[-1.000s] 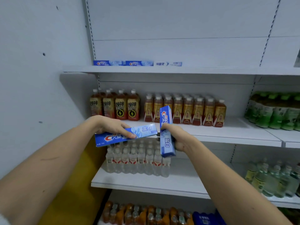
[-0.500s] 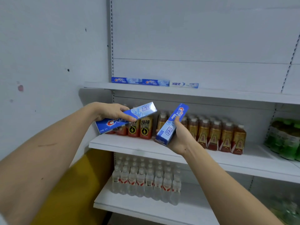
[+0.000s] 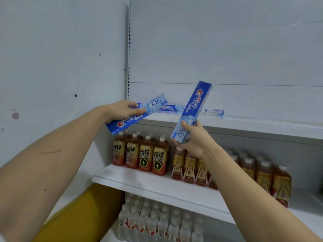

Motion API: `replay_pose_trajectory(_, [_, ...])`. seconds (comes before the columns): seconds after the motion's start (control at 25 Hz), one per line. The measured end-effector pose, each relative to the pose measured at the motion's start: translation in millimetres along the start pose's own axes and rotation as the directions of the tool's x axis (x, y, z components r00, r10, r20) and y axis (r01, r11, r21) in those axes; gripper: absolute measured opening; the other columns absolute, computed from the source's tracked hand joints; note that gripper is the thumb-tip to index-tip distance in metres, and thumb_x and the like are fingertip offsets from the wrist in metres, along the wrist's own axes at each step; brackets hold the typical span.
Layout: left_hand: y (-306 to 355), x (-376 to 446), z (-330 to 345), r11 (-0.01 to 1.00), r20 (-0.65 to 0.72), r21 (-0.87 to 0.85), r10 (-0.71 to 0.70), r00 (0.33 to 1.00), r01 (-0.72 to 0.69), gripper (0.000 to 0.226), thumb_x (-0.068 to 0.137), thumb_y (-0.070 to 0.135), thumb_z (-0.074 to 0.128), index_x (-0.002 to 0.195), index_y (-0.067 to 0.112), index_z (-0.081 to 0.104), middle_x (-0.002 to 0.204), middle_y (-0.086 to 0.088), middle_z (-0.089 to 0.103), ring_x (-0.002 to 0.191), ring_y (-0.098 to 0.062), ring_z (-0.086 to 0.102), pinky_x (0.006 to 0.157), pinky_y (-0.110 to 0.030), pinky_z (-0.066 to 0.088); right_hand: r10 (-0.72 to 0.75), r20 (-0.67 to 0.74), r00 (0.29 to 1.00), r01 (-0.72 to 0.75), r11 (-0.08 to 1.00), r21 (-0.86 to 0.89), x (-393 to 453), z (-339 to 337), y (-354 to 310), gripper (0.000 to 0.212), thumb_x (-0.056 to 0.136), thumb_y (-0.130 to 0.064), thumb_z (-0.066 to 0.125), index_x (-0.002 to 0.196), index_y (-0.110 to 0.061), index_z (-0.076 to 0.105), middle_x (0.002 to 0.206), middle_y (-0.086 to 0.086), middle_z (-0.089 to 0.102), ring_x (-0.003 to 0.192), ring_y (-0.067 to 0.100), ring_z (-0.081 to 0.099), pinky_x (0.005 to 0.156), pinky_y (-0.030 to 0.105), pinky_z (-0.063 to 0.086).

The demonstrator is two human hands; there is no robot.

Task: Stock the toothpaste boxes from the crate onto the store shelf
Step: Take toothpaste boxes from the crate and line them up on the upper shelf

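toothpaste box in left hand (image 3: 137,113): printed cardboard, smooth, slight sheen
toothpaste box in right hand (image 3: 191,110): same glossy blue card
boxes on top shelf (image 3: 188,110): card, smooth print
top shelf (image 3: 253,126): white painted metal, matt
back panel (image 3: 227,49): painted sheet, flat matt
tea bottles (image 3: 152,156): clear plastic, shiny labels
water bottles (image 3: 157,222): clear plastic, glossy
wall (image 3: 52,58): matt paint, scuffed
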State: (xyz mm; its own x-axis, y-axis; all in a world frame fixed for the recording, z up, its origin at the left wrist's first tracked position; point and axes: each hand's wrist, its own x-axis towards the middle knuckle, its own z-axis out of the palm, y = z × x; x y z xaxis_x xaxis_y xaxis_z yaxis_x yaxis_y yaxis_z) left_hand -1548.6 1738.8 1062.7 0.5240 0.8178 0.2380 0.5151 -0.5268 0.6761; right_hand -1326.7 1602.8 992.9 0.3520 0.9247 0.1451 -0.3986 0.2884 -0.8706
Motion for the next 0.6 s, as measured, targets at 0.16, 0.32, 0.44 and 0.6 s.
replay_pose_trajectory(0.16, [27,26,-11,0.990,-0.134,0.106,0.102,0.986,-0.088,0.037,0.089,0.046,0.065,0.117,0.022,0.060,0.101,-0.005,0.064,0.066,-0.016,0.059,0.053,-0.026,0.042,-0.182,-0.063,0.981,0.142,0.905,-0.401,30,-11,-44,0.035,0.095,-0.017,0.061,0.125,-0.017,0.042,0.113,0.011,0.060,0.085,0.026,0.066,0.062,0.046,0.061])
replay_pose_trajectory(0.32, [34,59,-19,0.961,-0.170,0.254,0.155,0.973,-0.109,0.036,0.093,0.032,0.064,0.126,0.023,0.054,0.112,-0.007,0.059,0.067,-0.013,0.053,0.050,-0.024,0.037,-0.265,0.003,0.964,0.209,0.751,-0.626,59,-18,-87,0.029,0.094,-0.017,0.064,0.119,-0.014,0.049,0.102,0.010,0.061,0.080,0.025,0.064,0.067,0.047,0.059])
replay_pose_trajectory(0.44, [21,91,-25,0.931,-0.175,0.338,0.204,0.963,-0.136,0.036,0.091,0.025,0.068,0.124,0.019,0.055,0.120,-0.007,0.059,0.081,-0.016,0.056,0.064,-0.024,0.040,-0.304,0.080,0.949,0.242,0.545,-0.803,89,-24,-111,0.024,0.092,-0.015,0.065,0.114,-0.015,0.053,0.098,0.008,0.059,0.079,0.024,0.062,0.068,0.046,0.059])
replay_pose_trajectory(0.6, [-7,139,-32,0.907,-0.149,0.402,0.197,0.969,-0.122,0.035,0.093,0.023,0.065,0.125,0.021,0.054,0.120,-0.004,0.057,0.078,-0.014,0.054,0.058,-0.020,0.038,-0.242,0.089,0.966,0.148,0.234,-0.961,139,-28,-123,0.027,0.094,-0.023,0.063,0.118,-0.021,0.054,0.106,0.007,0.061,0.089,0.027,0.062,0.078,0.046,0.058])
